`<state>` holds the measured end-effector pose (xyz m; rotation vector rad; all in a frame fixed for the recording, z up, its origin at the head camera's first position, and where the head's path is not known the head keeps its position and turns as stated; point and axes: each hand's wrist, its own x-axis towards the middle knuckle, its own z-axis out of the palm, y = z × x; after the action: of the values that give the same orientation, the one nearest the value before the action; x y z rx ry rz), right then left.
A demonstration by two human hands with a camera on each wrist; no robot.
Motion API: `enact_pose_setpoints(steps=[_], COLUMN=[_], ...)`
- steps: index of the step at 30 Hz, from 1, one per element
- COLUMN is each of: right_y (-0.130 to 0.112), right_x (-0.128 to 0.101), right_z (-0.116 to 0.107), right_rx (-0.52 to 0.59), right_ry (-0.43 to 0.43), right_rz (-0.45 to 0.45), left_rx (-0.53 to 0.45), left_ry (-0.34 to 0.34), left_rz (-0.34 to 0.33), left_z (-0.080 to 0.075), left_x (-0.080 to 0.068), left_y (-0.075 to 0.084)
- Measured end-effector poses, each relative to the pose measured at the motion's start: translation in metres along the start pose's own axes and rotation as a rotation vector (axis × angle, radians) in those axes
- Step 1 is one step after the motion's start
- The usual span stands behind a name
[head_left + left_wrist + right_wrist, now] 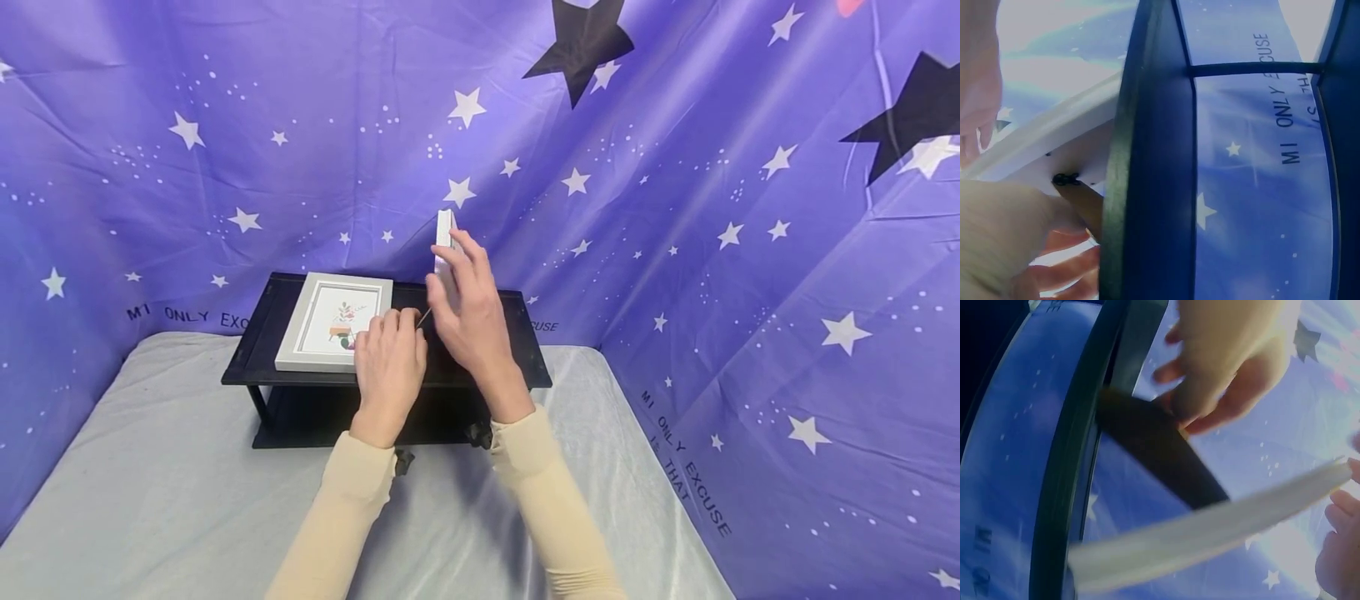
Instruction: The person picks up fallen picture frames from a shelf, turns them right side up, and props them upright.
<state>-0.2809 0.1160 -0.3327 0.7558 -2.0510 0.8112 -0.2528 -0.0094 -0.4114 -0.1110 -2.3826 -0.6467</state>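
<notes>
Sleeves at lower centre; I see my left hand (387, 360) pinching the brown stand flap (1085, 209), and my right hand (467, 302) gripping the white frame (444, 242) upright at centre — best kept steady on the black tray table (255, 350) beside the grey framed print (335, 321).

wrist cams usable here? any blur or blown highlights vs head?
Head view: sharp, evenly lit, both picture frames readable, the flat one and the upright one in the right hand. Left wrist view: backlit, top-left blown out, left hand soft. Right wrist view: white frame edge smeared by blur, colours washed blue.
</notes>
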Motion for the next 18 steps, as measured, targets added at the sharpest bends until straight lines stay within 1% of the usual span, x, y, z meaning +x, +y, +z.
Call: enact_pose_setpoints(steps=[2, 4, 6, 8, 11, 13, 15, 18], right_y=[0.007, 0.017, 0.027, 0.037, 0.05, 0.059, 0.067, 0.077], right_x=[0.001, 0.003, 0.004, 0.005, 0.006, 0.008, 0.01, 0.011], right_z=[-0.005, -0.01, -0.015, -0.018, -0.019, -0.017, -0.013, -0.006], right_rx=[0.014, 0.02, 0.037, 0.074, 0.144, 0.181, 0.19, 0.185], right_ry=[0.032, 0.057, 0.065, 0.051, -0.01, -0.065, -0.133, -0.231], right_rz=[0.024, 0.065, 0.131, 0.22, 0.378, 0.476, 0.552, 0.632], left_rx=[-0.074, -0.175, -0.302, -0.426, -0.586, -0.654, -0.685, -0.68], left_ry=[0.006, 0.006, 0.004, -0.008, -0.03, -0.054, -0.076, -0.105], left_rz=[-0.017, -0.044, -0.075, -0.111, -0.13, -0.129, -0.128, -0.144], left_z=[-0.002, -0.006, -0.011, -0.015, -0.021, -0.022, -0.023, -0.02], left_x=[-0.001, -0.002, -0.005, -0.008, -0.014, -0.017, -0.019, -0.021], left_y=[0.002, 0.005, 0.009, 0.015, 0.024, 0.029, 0.033, 0.036])
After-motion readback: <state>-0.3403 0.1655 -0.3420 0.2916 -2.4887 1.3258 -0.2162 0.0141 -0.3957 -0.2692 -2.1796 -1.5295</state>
